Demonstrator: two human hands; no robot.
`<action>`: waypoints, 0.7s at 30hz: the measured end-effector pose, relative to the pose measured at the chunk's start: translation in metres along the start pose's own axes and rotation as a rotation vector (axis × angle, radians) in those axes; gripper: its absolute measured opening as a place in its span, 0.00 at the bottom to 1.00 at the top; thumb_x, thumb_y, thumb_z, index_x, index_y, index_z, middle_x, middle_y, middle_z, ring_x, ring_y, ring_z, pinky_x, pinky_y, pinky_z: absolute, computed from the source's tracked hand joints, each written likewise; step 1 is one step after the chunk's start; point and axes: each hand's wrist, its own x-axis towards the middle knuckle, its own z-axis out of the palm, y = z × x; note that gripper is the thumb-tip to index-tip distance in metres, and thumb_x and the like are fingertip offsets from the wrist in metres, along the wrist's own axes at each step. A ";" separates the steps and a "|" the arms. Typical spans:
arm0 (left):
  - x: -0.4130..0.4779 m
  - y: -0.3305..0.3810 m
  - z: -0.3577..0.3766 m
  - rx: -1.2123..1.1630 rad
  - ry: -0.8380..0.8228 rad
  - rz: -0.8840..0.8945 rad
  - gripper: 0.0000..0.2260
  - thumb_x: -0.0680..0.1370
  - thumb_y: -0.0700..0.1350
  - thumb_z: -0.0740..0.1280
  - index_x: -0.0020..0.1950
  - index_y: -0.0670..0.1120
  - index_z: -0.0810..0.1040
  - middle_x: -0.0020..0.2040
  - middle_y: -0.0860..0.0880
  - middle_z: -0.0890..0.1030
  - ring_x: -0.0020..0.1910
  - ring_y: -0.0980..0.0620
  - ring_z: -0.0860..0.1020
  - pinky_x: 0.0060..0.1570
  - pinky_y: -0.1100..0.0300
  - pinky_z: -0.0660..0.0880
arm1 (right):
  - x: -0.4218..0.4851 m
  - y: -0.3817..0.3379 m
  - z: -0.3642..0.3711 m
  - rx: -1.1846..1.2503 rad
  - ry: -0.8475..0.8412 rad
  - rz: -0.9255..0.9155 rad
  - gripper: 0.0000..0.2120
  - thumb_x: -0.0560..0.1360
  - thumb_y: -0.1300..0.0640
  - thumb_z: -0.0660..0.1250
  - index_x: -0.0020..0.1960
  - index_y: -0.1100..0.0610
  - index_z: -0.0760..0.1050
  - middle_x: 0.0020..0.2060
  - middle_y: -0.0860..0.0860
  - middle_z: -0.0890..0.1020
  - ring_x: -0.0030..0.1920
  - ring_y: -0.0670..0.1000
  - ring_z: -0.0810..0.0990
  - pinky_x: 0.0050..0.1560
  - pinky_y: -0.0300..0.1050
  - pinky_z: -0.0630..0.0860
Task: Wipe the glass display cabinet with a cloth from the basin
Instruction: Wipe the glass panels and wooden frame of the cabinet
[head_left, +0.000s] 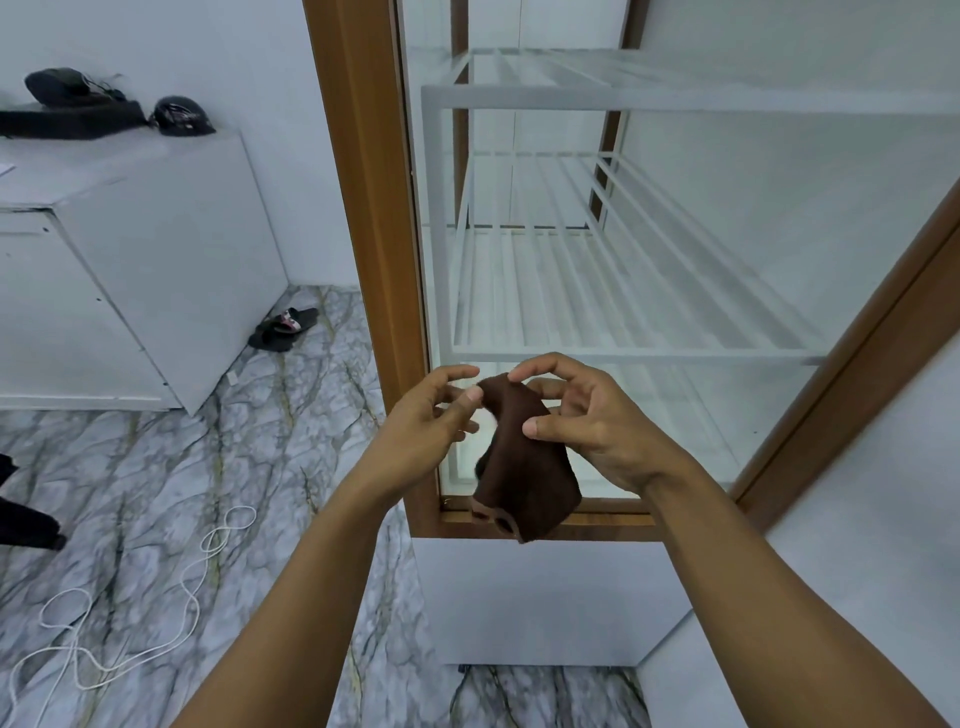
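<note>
A dark brown cloth (524, 467) hangs folded between both hands, in front of the lower part of the glass display cabinet (363, 218). My right hand (597, 421) pinches it at the top and side with thumb and fingers. My left hand (431, 415) holds the cloth's upper left corner between thumb and fingertips. The cabinet has a brown wooden frame, glass panes and white wire shelves (623, 291) inside, and stands on a white base (540, 603). No basin is in view.
A white low cupboard (135, 270) stands at the left with dark items and a helmet (182, 115) on top. Black sandals (283, 326) lie on the marble floor beside it. A white cord (145, 597) snakes over the floor at the lower left.
</note>
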 end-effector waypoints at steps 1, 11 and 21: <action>-0.003 -0.002 0.001 -0.001 0.026 0.014 0.12 0.81 0.57 0.64 0.64 0.58 0.76 0.56 0.53 0.83 0.54 0.53 0.83 0.61 0.50 0.80 | 0.001 0.001 -0.001 0.003 0.031 -0.015 0.18 0.71 0.67 0.72 0.55 0.49 0.81 0.53 0.64 0.81 0.49 0.60 0.82 0.51 0.51 0.82; -0.009 -0.007 0.021 0.192 -0.004 0.112 0.17 0.74 0.43 0.76 0.62 0.54 0.79 0.47 0.54 0.85 0.47 0.56 0.84 0.49 0.49 0.84 | 0.006 0.005 -0.008 -0.110 0.205 -0.056 0.18 0.73 0.73 0.72 0.55 0.53 0.78 0.53 0.60 0.82 0.49 0.62 0.85 0.49 0.58 0.84; 0.003 0.004 0.006 0.558 -0.087 0.168 0.11 0.81 0.45 0.68 0.62 0.54 0.84 0.49 0.54 0.87 0.48 0.57 0.84 0.51 0.59 0.81 | 0.004 0.012 -0.014 -0.494 0.321 -0.031 0.27 0.70 0.68 0.77 0.59 0.41 0.80 0.54 0.39 0.80 0.43 0.50 0.80 0.50 0.40 0.79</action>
